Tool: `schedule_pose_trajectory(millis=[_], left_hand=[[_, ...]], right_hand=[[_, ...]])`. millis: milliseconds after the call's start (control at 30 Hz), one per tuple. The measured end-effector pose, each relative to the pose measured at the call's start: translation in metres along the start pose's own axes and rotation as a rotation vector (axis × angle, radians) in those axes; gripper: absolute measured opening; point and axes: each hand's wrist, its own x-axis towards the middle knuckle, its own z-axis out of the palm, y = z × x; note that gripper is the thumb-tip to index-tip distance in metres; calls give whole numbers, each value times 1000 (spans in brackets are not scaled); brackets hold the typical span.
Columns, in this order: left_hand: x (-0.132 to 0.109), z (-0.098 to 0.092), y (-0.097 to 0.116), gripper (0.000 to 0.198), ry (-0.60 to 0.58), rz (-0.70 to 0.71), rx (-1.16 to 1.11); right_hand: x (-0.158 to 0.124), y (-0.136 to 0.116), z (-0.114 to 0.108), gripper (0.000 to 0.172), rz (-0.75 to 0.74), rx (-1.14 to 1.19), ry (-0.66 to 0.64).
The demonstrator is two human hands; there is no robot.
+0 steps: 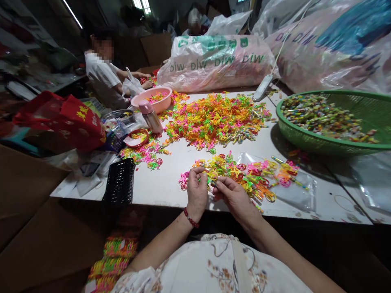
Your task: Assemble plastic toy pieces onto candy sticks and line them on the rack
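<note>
My left hand (197, 190) is closed in a pinch at the near edge of the table, a red bead bracelet at its wrist. Close beside it, my right hand (232, 196) pinches as well, thumb against forefinger. Between the fingertips is a small yellow-green plastic toy piece (213, 176), partly hidden by the fingers. Just beyond both hands spreads a near heap of small bright plastic toys (253, 175), some with round wheel shapes. Part of that heap lies on a clear plastic bag (301, 197).
A larger toy pile (214, 118) covers the table's middle. At right stands a green basket (324, 148) of wrapped pieces. A black basket (120, 179), pink bottle (150, 116), pink basin (163, 106) and red bag (67, 122) are at left. A co-worker (104, 77) sits beyond.
</note>
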Motion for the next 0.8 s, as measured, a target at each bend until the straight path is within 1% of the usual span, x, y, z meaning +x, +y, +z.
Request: schedule_pose_trajectory(millis=[100, 200, 267, 433, 533, 667, 800], left_hand=[[-2, 0, 1, 14, 50, 118, 80], [-5, 0, 0, 11, 97, 248, 212], [-7, 0, -2, 10, 122, 288, 277], [-9, 1, -6, 8, 197, 333, 323], [-9, 0, -7, 10, 220, 338, 340], [-8, 1, -10, 10, 239, 288, 335], [-5, 4, -12, 10, 239, 242, 363]], right_hand=[[0, 0, 0, 34, -14, -8, -22], [0, 0, 0, 31, -45, -22, -41], [0, -1, 2, 30, -57, -58, -35], [0, -4, 7, 29, -125, -168, -34], [1, -3, 9, 24, -252, -263, -40], [3, 0, 9, 17, -463, -532, -33], [3, 4, 7, 17, -565, -681, -34]])
